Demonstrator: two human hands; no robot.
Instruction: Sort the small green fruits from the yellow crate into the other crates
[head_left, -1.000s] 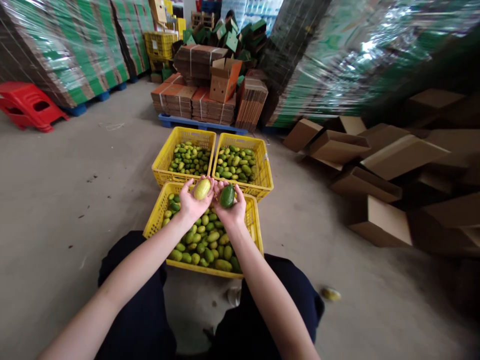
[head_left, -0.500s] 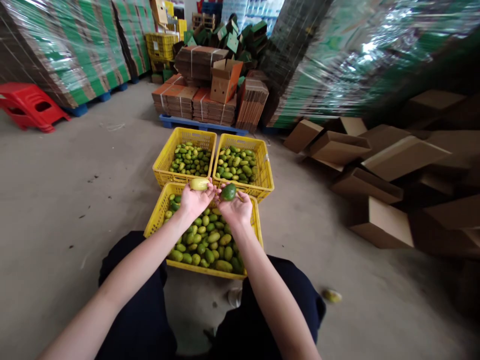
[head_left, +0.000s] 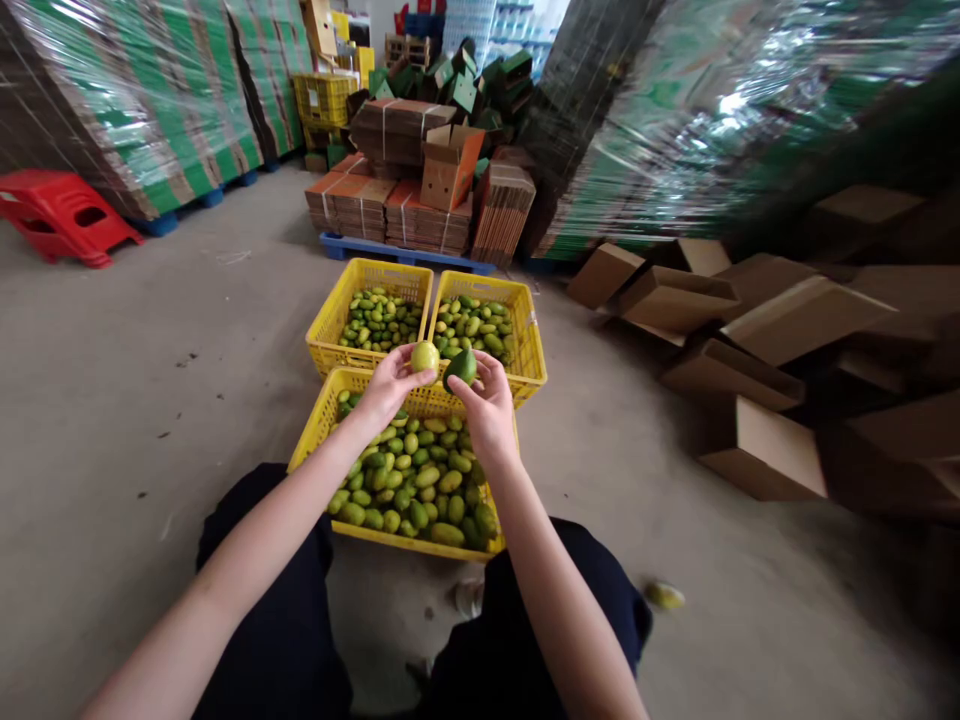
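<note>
My left hand [head_left: 396, 382] grips a pale yellow, lemon-like fruit [head_left: 425, 358] between thumb and fingers, its rounded end turned toward me. Close beside it, my right hand [head_left: 489, 400] pinches a dark green, lemon-like fruit [head_left: 460, 371] with a pointed tip. The two fruits are held apart by a small gap. Both hands are above the far edge of the near yellow crate [head_left: 315, 425], which holds many green and yellowish oval fruits [head_left: 427, 475]. Part of that load is hidden under my forearms.
Beyond stand two more yellow crates of fruit, a left one [head_left: 319, 335] and a right one [head_left: 534, 345]. Flattened cartons [head_left: 427, 215] lie on a blue pallet [head_left: 405, 250]. Open cardboard boxes [head_left: 772, 450] are heaped right, a red stool [head_left: 67, 215] stands left. One fruit [head_left: 664, 595] lies on the floor.
Both hands have turned from palms up, with the fruits resting on them, to thumbs and fingers gripping the fruits upright. The yellow fruit has moved right, closer to the green one.
</note>
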